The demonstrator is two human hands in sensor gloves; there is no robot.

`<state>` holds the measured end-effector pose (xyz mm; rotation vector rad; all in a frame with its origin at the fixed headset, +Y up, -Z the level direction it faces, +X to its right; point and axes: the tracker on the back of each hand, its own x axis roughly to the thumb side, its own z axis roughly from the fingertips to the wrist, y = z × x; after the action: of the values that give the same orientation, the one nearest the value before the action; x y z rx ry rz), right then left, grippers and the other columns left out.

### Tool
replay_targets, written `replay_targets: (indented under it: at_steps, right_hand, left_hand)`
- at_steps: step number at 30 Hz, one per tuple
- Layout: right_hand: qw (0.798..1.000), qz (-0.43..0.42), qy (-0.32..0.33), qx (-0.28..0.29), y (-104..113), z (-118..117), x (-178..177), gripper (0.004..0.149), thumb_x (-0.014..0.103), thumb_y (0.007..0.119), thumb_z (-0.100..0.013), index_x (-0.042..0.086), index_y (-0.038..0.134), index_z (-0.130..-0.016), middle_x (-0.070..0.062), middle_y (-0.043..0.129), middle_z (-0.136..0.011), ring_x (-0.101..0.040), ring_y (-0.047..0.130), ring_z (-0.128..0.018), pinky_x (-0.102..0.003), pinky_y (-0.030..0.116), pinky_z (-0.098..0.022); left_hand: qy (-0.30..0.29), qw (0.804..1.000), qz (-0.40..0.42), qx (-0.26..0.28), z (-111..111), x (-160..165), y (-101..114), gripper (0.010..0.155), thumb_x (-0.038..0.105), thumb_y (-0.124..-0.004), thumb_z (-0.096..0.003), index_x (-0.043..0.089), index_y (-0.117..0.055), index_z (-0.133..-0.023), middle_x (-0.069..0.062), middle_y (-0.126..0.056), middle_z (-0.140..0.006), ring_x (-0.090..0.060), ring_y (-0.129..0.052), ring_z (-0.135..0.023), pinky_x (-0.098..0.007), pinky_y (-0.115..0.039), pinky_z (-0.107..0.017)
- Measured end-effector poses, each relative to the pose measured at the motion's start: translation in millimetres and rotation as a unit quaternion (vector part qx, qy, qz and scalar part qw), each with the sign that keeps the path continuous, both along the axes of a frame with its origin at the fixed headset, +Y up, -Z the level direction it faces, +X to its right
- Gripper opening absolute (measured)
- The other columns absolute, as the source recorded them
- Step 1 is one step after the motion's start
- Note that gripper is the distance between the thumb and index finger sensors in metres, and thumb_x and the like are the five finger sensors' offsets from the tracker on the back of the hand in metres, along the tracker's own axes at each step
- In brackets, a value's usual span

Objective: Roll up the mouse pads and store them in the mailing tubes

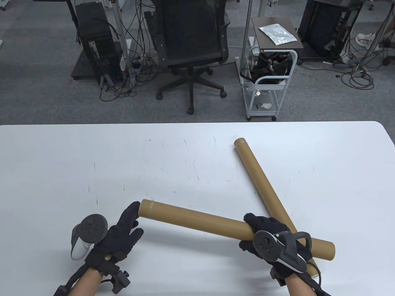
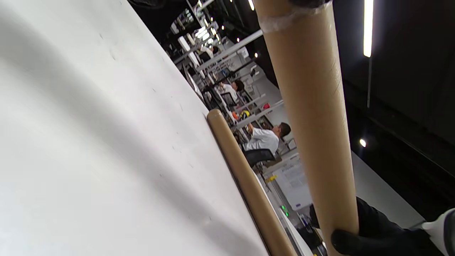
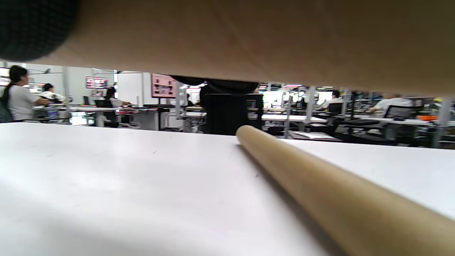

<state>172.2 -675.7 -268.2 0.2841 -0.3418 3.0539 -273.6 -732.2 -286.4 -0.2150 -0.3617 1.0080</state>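
A brown cardboard mailing tube [image 1: 197, 219] is held just above the white table [image 1: 92, 160], lying left to right near the front edge. My right hand [image 1: 262, 229] grips it right of its middle, fingers curled round it. My left hand [image 1: 131, 220] is at the tube's left end with straight fingers, a fingertip touching the capped end. In the left wrist view this tube [image 2: 312, 124] runs down to the right hand's glove [image 2: 373, 231]. A second tube [image 1: 259, 175] lies diagonally on the table, passing under the held one. No mouse pad is in view.
Beyond the table's far edge stand a black office chair [image 1: 191, 40] and a small white cart [image 1: 268, 74]. The table's rounded right corner [image 1: 381, 128] lies at the far right. People sit at desks in the background of both wrist views.
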Motion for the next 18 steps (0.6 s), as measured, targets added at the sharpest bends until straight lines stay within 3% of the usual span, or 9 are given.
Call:
replay_targets:
  at_steps: [4, 9, 18]
  right_hand:
    - [0.992, -0.028, -0.12, -0.029, 20, -27, 47, 0.078, 0.06, 0.077, -0.034, 0.024, 0.065, -0.103, 0.002, 0.083, -0.091, -0.024, 0.088, -0.075, -0.048, 0.072, -0.064]
    - [0.958, -0.053, -0.259, -0.11, 24, -58, 108, 0.079, 0.052, 0.074, -0.041, 0.018, 0.052, -0.109, -0.006, 0.074, -0.098, -0.032, 0.08, -0.082, -0.053, 0.067, -0.067]
    - [0.905, -0.108, -0.326, -0.252, -38, -103, 156, 0.079, 0.042, 0.07, -0.046, 0.01, 0.042, -0.113, -0.015, 0.068, -0.104, -0.039, 0.074, -0.087, -0.058, 0.064, -0.069]
  left_hand:
    - [0.025, 1.0, -0.009, -0.001, -4, -13, -6, 0.071, 0.054, -0.063, -0.0472, 0.038, -0.03, -0.109, 0.006, -0.026, -0.121, -0.024, -0.035, -0.116, -0.045, -0.044, -0.089]
    - [0.039, 0.995, -0.087, 0.025, -6, -12, -7, 0.067, 0.057, -0.064, -0.0451, 0.038, -0.046, -0.107, 0.007, -0.042, -0.12, -0.024, -0.047, -0.114, -0.048, -0.044, -0.089]
    - [0.037, 0.976, -0.208, 0.054, -4, -2, -15, 0.065, 0.057, -0.064, -0.0438, 0.04, -0.051, -0.105, 0.007, -0.042, -0.119, -0.023, -0.048, -0.114, -0.048, -0.046, -0.088]
